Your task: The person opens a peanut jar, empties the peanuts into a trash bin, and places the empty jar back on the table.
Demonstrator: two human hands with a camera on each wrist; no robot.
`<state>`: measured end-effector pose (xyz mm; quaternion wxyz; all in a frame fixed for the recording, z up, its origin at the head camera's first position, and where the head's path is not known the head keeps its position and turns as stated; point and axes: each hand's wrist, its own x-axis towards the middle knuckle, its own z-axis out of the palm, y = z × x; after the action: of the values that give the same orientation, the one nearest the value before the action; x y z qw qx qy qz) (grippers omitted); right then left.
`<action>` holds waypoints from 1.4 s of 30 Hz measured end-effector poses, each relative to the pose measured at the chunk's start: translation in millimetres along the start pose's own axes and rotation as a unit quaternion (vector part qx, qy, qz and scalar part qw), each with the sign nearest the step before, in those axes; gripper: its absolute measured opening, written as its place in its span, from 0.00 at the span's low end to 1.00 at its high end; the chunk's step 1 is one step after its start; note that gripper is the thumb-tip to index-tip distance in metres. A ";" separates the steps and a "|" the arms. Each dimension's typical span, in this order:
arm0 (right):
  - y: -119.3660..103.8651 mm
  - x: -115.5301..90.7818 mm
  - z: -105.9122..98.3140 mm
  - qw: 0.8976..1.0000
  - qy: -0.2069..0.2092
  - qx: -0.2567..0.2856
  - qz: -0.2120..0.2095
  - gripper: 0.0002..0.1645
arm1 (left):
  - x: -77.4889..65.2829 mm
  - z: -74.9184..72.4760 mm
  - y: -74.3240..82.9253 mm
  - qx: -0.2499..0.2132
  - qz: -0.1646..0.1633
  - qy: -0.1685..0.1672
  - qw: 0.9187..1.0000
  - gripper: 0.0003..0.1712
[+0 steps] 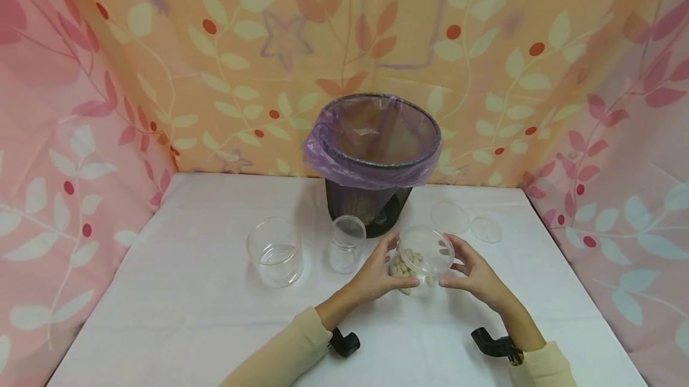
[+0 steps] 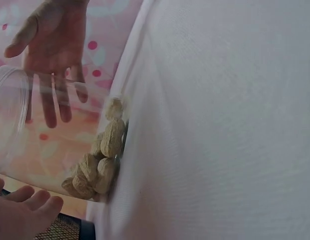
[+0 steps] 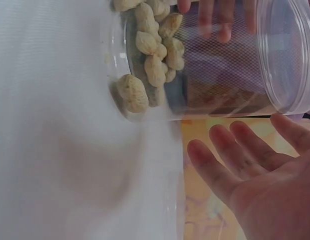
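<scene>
A clear jar (image 1: pixel 433 258) stands on the white table, with unshelled peanuts (image 1: pixel 404 267) low inside it, heaped toward one side. My left hand (image 1: pixel 379 273) is at the jar's left side, thumb and fingers spread around it. On the opposite side my right hand (image 1: pixel 476 270) is spread in the same way. The left wrist view shows the right hand (image 2: pixel 54 60) with straight fingers beyond the jar (image 2: pixel 14 132). A gap separates the right hand (image 3: pixel 265 185) from the jar wall (image 3: pixel 225 75) in the right wrist view. The jar's mouth has no lid.
Behind the jar stands a black mesh bin (image 1: pixel 350 201) lined with a purple bag (image 1: pixel 377 180). To the left are a narrow clear jar (image 1: pixel 344 258) and a wider clear jar (image 1: pixel 277 267). Two clear round lids (image 1: pixel 449 218) lie at the back right. Patterned cloth (image 1: pixel 242 76) surrounds the table.
</scene>
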<state>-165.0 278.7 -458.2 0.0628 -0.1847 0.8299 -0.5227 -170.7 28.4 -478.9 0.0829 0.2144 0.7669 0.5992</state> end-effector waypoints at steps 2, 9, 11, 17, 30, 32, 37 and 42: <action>1.3 1.4 1.9 1.000 0.001 0.000 0.003 0.52 | 2.6 0.2 -1.7 -0.001 0.003 -0.004 1.000 0.57; 5.2 5.6 13.5 1.000 0.010 0.005 0.007 0.55 | 8.8 2.8 -7.2 -0.010 -0.005 -0.017 1.000 0.57; 6.8 6.4 16.4 1.000 0.014 0.008 0.004 0.56 | 10.3 3.6 -8.8 -0.013 0.000 -0.019 1.000 0.57; 9.7 6.9 20.6 1.000 0.026 0.015 0.005 0.57 | 11.8 3.1 -11.8 0.009 0.022 -0.019 1.000 0.54; 12.8 8.8 25.0 1.000 0.029 0.009 0.002 0.59 | 12.0 1.1 -13.9 0.039 0.014 -0.011 0.999 0.58; 13.7 7.5 24.4 1.000 0.030 -0.001 0.000 0.59 | 11.8 2.2 -13.2 0.037 0.018 -0.011 0.999 0.58; 15.3 5.7 23.4 0.999 0.039 -0.025 -0.001 0.59 | 11.8 4.7 -11.4 0.021 0.023 -0.015 0.999 0.56; 15.6 7.2 24.3 0.999 0.040 -0.027 -0.005 0.59 | 10.7 4.0 -9.6 0.031 0.007 -0.006 0.999 0.56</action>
<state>-168.2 261.6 -482.3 0.0222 -0.1693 0.8447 -0.5072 -180.9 34.6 -487.8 0.0764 0.2256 0.7831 0.5744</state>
